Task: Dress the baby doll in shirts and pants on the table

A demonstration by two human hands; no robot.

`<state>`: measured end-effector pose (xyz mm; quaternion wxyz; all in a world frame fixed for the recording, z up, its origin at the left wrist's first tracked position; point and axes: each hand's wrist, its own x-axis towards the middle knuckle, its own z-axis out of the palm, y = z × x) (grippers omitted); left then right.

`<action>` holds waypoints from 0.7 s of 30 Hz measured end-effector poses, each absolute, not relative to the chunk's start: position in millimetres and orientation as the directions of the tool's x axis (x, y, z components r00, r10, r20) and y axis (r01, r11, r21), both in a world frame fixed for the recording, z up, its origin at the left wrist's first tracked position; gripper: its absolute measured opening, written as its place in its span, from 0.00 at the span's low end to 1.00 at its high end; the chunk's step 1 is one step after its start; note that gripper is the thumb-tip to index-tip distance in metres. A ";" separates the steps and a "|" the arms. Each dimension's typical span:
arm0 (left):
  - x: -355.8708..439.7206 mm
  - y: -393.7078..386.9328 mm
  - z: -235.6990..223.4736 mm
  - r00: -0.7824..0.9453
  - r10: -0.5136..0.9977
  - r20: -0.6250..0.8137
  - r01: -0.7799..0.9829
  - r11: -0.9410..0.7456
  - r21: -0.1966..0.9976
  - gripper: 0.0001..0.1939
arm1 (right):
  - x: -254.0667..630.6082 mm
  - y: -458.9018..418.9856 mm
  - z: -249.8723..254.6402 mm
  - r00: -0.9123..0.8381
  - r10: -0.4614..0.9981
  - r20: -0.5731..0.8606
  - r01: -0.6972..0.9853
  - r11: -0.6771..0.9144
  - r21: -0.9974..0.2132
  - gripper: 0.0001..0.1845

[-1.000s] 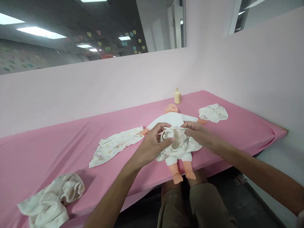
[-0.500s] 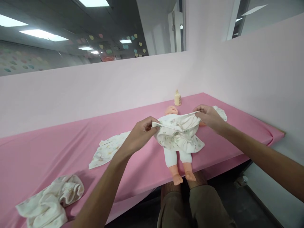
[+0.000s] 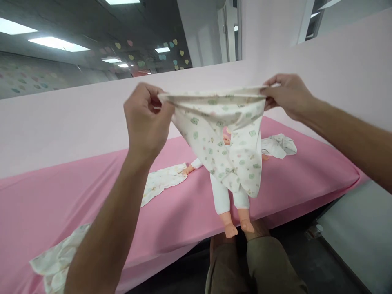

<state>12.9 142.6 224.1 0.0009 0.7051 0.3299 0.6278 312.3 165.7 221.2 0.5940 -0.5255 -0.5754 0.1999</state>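
I hold a small white printed baby garment [image 3: 226, 139] up in the air, stretched wide by its waistband. My left hand [image 3: 147, 120] pinches the left end and my right hand [image 3: 286, 96] pinches the right end. Behind and below the cloth lies a baby doll [image 3: 229, 200] in white clothes on the pink table [image 3: 76, 204], its bare feet hanging over the near edge. The garment hides most of the doll's body and head.
A printed cloth [image 3: 161, 181] lies flat left of the doll. Another crumpled cloth [image 3: 280, 145] sits at the right, and a third [image 3: 56, 259] at the near left edge. Pale pink partition walls [image 3: 61, 122] stand behind and to the right. My knees [image 3: 254, 265] are under the table.
Both hands lifted the garment off the doll's middle, pulled it apart and raised it high in front of me. The bottle behind the doll is now hidden by the cloth.
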 end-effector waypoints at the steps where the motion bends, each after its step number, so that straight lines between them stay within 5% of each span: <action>1: 16.9 148.1 230.8 -0.005 0.416 0.909 0.448 -0.812 0.374 0.09 | 310.4 169.5 231.7 0.224 0.837 0.499 0.361 0.404 -0.840 0.02; 6: 30.0 161.3 234.5 0.080 0.453 0.888 0.410 -0.827 0.384 0.07 | 307.3 181.9 232.8 0.205 0.860 0.467 0.410 0.358 -0.839 0.03; 11: 43.5 151.8 203.4 0.148 0.645 0.750 0.410 -0.730 0.547 0.05 | 302.4 169.9 192.8 0.042 0.833 0.552 0.674 0.384 -0.631 0.03; 17: 65.4 131.3 178.9 0.294 0.787 0.542 0.427 -0.616 0.662 0.05 | 260.3 121.5 180.7 -0.343 0.851 0.397 0.433 0.519 -0.737 0.06; 21: 68.6 123.8 172.0 0.361 0.781 0.510 0.431 -0.624 0.652 0.06 | 245.5 114.3 170.3 -0.351 0.890 0.292 0.290 0.400 -0.870 0.04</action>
